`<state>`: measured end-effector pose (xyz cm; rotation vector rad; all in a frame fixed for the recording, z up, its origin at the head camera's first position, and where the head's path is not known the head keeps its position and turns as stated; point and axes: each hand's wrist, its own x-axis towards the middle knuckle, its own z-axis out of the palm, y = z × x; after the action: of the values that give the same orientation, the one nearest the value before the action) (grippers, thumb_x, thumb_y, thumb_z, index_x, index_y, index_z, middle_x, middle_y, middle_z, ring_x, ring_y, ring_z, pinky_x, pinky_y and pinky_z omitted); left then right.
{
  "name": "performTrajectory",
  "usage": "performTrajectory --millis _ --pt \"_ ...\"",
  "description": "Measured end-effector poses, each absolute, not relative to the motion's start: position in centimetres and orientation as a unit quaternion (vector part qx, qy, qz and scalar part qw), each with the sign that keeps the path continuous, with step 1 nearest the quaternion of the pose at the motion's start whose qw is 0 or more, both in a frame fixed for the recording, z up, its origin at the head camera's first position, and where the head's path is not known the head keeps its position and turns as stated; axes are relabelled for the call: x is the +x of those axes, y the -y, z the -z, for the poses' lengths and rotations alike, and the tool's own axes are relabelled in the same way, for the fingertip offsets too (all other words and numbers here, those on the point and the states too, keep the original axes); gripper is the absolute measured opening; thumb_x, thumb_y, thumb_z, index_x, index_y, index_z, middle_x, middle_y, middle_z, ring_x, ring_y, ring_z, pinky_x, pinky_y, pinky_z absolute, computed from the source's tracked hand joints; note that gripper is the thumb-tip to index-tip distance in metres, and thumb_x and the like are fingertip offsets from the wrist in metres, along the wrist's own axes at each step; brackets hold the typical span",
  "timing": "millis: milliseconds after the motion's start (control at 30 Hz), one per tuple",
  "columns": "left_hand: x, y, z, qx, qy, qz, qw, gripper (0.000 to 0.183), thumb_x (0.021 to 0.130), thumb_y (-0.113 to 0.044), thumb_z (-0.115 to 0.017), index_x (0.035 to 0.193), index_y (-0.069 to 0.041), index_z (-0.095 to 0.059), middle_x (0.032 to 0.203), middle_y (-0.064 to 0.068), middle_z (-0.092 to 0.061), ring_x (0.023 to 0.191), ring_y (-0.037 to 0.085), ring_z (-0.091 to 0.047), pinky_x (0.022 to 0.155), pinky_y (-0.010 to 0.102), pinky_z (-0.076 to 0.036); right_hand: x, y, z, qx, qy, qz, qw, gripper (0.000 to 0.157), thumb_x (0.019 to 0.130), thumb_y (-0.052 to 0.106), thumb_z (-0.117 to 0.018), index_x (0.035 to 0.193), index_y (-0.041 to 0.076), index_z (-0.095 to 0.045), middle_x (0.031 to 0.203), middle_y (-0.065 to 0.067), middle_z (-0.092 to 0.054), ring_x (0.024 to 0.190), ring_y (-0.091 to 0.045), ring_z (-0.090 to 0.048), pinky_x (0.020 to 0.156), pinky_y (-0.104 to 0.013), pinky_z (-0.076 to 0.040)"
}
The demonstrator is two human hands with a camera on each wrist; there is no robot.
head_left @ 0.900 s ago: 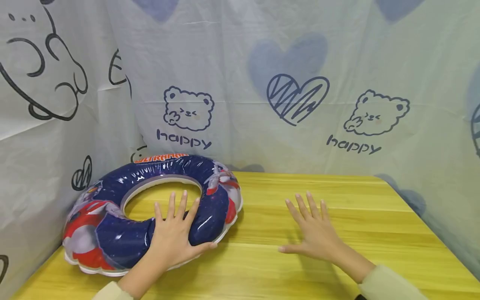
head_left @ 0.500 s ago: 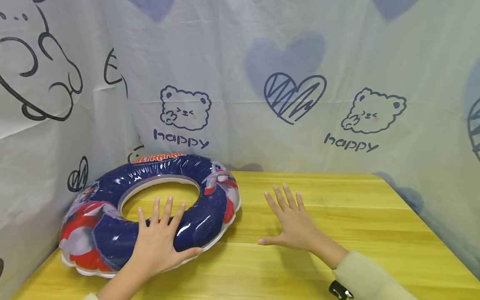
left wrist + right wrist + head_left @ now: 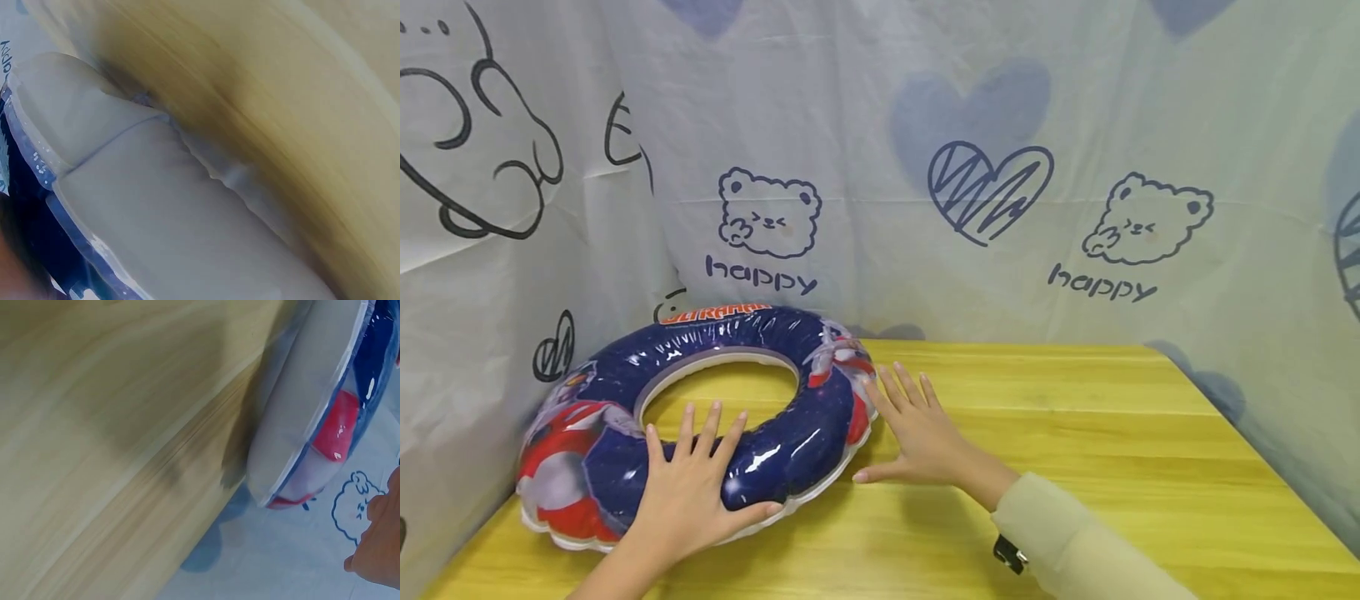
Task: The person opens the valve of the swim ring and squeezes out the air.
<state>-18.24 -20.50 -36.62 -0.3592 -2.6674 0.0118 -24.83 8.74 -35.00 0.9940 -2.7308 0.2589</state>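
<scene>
An inflated swim ring (image 3: pixel 775 454), dark blue with red and silver figures and an orange ULTRAMAN print, lies on the left of the yellow wooden table (image 3: pixel 1075 467). Across its near side rests my left hand (image 3: pixel 688 492), fingers spread over the top and thumb out along the white edge seam. My right hand (image 3: pixel 917 433) is spread out at the ring's right edge, its fingertips overlapping the rim in the head view. In the left wrist view the ring's pale underside (image 3: pixel 181 206) fills much of the picture. The right wrist view shows the ring's side (image 3: pixel 306 425) and part of my right hand (image 3: pixel 378 544).
A pale curtain (image 3: pixel 865 125) printed with hearts, bears and the word happy hangs behind the table and along its left side. The ring's left end sits close to that side curtain. A small black device (image 3: pixel 1009 553) is strapped at my right sleeve.
My right hand has moved left, from over the table to the ring's right edge. My left hand has slid left along the ring's near side. The ring stays in place on the table.
</scene>
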Motion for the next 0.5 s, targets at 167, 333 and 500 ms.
performTrajectory --millis 167,333,500 --pt "-18.3 20.9 36.5 -0.131 0.967 -0.004 0.218 0.11 0.059 -0.084 -0.053 0.141 -0.012 -0.038 0.146 0.023 -0.035 0.135 0.049 -0.022 0.102 0.073 -0.008 -25.7 -6.8 35.0 0.346 0.931 -0.08 0.09 0.111 0.07 0.07 -0.061 0.151 0.015 -0.009 0.157 -0.013 -0.006 0.145 -0.032 0.001 0.115 -0.054 -0.003" --pt "-18.3 20.8 36.6 -0.138 0.969 -0.006 0.203 0.109 0.06 -0.084 -0.053 0.14 -0.01 -0.039 0.14 0.021 -0.043 0.131 0.049 -0.03 0.1 0.072 -0.014 -26.5 -5.5 35.3 0.351 0.931 -0.075 0.068 0.108 0.072 0.07 -0.06 0.151 0.017 -0.007 0.157 -0.012 -0.006 0.145 -0.031 -0.001 0.116 -0.05 -0.003" --pt "-18.3 21.0 37.0 -0.15 0.964 -0.012 0.221 0.107 0.06 -0.084 -0.054 0.136 -0.01 -0.045 0.131 0.017 -0.053 0.123 0.045 -0.043 0.098 0.066 -0.027 -27.0 -4.7 35.4 0.371 0.924 -0.082 0.052 0.107 0.073 0.067 -0.062 0.151 0.017 -0.008 0.157 -0.013 -0.007 0.145 -0.031 -0.001 0.117 -0.048 -0.004"
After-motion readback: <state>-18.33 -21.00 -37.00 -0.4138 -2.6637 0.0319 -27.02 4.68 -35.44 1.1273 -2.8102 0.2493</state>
